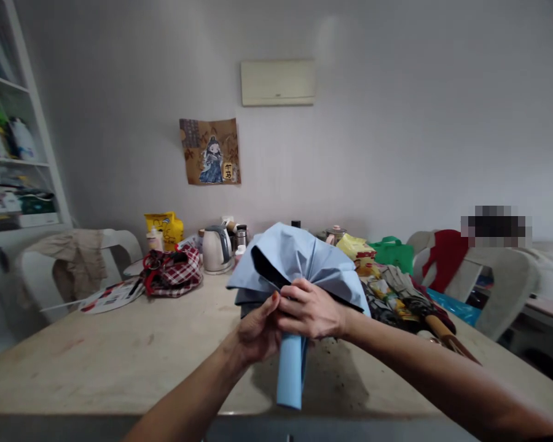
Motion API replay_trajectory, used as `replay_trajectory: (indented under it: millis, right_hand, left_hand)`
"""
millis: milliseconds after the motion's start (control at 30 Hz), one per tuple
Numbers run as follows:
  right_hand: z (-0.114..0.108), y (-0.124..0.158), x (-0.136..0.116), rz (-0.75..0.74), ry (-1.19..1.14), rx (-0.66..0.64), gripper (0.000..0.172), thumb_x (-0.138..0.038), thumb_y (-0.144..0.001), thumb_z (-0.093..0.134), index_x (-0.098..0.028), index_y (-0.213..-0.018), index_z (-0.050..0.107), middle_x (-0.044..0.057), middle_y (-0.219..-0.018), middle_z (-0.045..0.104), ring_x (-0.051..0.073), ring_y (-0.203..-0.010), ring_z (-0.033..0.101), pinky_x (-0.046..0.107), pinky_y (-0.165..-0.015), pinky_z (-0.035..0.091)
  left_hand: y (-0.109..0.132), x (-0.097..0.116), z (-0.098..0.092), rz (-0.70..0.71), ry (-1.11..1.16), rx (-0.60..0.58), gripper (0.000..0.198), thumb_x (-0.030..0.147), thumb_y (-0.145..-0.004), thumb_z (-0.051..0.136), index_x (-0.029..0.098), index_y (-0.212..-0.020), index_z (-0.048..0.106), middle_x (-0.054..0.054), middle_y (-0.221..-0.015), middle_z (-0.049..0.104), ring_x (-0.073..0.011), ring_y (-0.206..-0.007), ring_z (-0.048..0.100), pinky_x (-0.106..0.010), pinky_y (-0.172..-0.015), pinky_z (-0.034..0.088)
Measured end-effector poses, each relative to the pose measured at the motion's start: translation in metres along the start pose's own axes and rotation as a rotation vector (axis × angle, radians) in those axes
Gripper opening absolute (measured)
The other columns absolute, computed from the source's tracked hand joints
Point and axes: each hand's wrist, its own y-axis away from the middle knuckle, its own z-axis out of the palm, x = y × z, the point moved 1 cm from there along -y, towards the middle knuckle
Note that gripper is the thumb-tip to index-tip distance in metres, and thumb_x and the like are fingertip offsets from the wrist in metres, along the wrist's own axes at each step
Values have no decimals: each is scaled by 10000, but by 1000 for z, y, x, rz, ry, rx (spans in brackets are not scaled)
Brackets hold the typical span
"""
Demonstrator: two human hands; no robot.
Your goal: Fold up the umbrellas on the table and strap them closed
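A light blue umbrella (313, 252) is held up over the table, its canopy loosely gathered and fanned out, its handle pointing down towards me. My right hand (311, 310) wraps around the umbrella just where the folds meet the handle. From the left, my left hand (260, 328) closes on the same spot, thumb up against the fabric, its other fingers partly hidden behind the handle. The two hands touch each other. A dark inner side of the canopy shows at one fold.
On the table (133, 356) stand an electric kettle (216, 248), a yellow bag (166, 228) and a red checked cloth bag (177, 270). Folded umbrellas and cloths (396, 294) lie at right, near a green bag (394, 255). White chairs (516, 282) flank the table.
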Motion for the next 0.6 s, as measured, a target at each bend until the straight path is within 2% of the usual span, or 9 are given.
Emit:
replay_trajectory:
  millis: [100,167,267,300,367,433,500,567,600]
  right_hand:
    - [-4,-5,-5,63,-31,-152,263,-265,-996,419,-180,-835,609,62,-875,623,212,-889,497,357,-743,402]
    - [-7,-8,-11,101,-58,-216,267,-267,-997,402,-158,-882,617,84,-904,626,216,-875,508,368,-773,425]
    - [-11,-7,-26,124,-102,-213,253,-235,-984,400,-114,-1033,617,130,-1043,639,251,-1040,530,392,-924,430]
    - [-12,-4,-31,138,-121,-195,247,-232,-977,413,-113,-1072,608,138,-1107,637,262,-1103,523,397,-952,428]
    - [-15,8,-37,241,-138,-124,227,-200,-947,452,-138,-1121,584,132,-1184,631,256,-1121,537,391,-929,452]
    - [-17,23,-36,462,-121,48,223,-154,-908,487,-165,-1118,561,124,-1141,648,228,-1023,585,371,-855,486]
    - [-14,40,-26,814,-141,266,164,-163,-900,505,-182,-1056,553,99,-976,667,190,-859,615,336,-764,511]
    - [-4,55,-10,1185,-254,410,113,-271,-908,535,-194,-990,550,69,-848,655,169,-731,612,306,-671,518]
    - [5,60,-3,1328,-347,436,157,-338,-905,545,-197,-973,552,60,-813,650,162,-681,602,294,-623,512]
  left_hand:
    - [-8,-2,-9,13,169,123,437,437,-604,879,190,-865,631,32,-673,646,-173,-735,694,-280,-758,553]
    - [-14,1,-12,-3,251,183,329,311,-640,856,175,-791,596,53,-623,609,-109,-600,645,-209,-639,537]
    - [-23,13,-12,-58,275,229,211,163,-714,744,154,-743,535,54,-586,567,-58,-497,577,-150,-520,486]
    - [-25,18,-12,-45,290,221,201,142,-728,716,153,-739,516,59,-557,534,-53,-478,560,-141,-498,471]
    - [-27,30,-13,66,373,181,215,115,-753,674,162,-725,466,79,-506,448,-40,-440,520,-123,-468,441]
    - [-25,41,-18,203,464,142,242,106,-795,631,176,-713,414,94,-500,386,-21,-407,477,-108,-453,419]
    - [-24,49,-27,278,491,128,231,92,-822,593,173,-716,404,85,-541,403,2,-396,447,-95,-452,408]
    - [-25,50,-38,274,433,123,192,81,-809,597,156,-730,439,62,-592,449,10,-408,434,-96,-451,406]
    - [-27,48,-43,255,381,131,164,76,-788,614,144,-745,471,41,-628,490,4,-431,449,-103,-453,407]
